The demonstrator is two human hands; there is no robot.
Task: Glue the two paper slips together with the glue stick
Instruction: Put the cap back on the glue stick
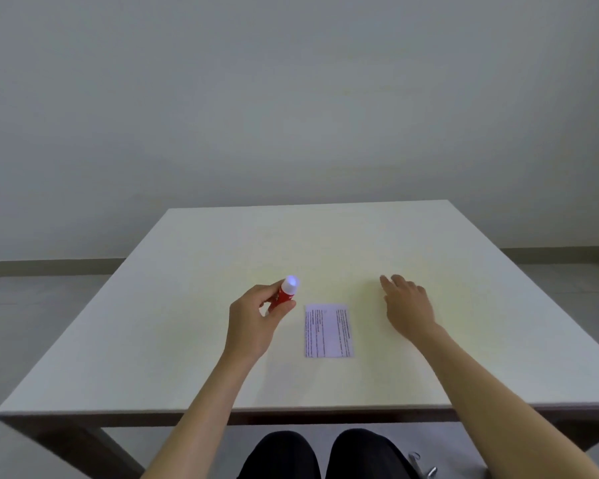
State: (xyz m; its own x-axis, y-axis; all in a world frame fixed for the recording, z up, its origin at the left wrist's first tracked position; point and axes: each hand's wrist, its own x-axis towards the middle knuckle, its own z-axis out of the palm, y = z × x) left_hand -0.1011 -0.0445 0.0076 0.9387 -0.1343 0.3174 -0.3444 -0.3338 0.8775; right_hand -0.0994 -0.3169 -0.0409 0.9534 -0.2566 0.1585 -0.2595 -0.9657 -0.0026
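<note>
The glue stick (285,294) was a short red tube with a white end, which pointed up and away from the person; whether that end was a cap or bare glue could not be told. It was tilted and lifted off the table, pinched between thumb and fingers. The paper (329,330) lay flat just to its right, a white upright rectangle printed with lines of dark text. Only one rectangle showed; two stacked slips could not be told apart.
</note>
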